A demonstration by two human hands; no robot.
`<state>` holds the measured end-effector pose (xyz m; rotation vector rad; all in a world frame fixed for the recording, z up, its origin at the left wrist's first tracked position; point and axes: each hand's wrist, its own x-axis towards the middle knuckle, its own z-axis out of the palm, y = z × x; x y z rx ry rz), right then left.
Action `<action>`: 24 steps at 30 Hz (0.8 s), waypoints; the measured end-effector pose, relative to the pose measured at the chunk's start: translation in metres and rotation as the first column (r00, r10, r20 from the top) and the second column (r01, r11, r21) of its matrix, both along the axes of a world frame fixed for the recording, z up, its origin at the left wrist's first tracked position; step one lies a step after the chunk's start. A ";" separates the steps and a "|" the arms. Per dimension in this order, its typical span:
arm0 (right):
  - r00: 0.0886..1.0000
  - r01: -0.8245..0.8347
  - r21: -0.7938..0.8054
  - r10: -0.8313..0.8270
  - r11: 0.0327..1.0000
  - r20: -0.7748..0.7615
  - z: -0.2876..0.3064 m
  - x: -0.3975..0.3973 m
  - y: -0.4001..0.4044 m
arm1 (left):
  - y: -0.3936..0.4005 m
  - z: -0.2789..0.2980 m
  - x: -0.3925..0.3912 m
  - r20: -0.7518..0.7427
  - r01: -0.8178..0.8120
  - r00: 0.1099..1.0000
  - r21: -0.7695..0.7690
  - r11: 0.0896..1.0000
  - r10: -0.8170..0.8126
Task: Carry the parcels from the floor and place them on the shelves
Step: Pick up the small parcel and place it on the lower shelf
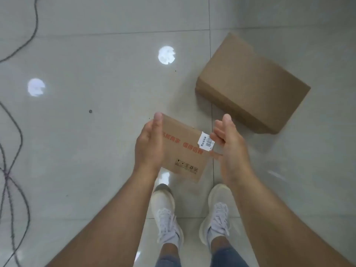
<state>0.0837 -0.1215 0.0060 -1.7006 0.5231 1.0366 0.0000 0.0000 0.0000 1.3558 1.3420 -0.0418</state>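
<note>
A small flat cardboard parcel [183, 149] with red printing and a white barcode label is held above the tiled floor, in front of my feet. My left hand [149, 143] presses flat against its left edge. Against its right edge lies my right hand [230, 145], fingers touching the label corner. A larger plain brown parcel [252, 83] lies on the floor beyond and to the right, apart from both hands. No shelves are in view.
Dark cables [11, 170] trail in loops along the left side of the glossy tiled floor [96, 132]. Bright round light reflections [166, 54] show on the tiles. My two white shoes [165, 212] stand just below the held parcel.
</note>
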 end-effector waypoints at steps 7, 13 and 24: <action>0.999 0.041 -0.181 -0.039 0.983 0.015 -0.061 -0.004 0.014 | 0.020 -0.051 0.011 -0.034 0.090 0.996 0.119 0.989 -0.087; 0.990 -0.042 -0.455 -0.023 0.890 -0.136 -0.105 -0.002 0.014 | 0.034 -0.100 0.020 -0.271 0.225 0.939 0.018 0.974 -0.212; 0.999 -0.044 -0.382 0.046 0.923 -0.005 -0.101 0.017 0.019 | 0.043 -0.103 0.001 -0.287 0.001 0.958 -0.054 0.999 -0.017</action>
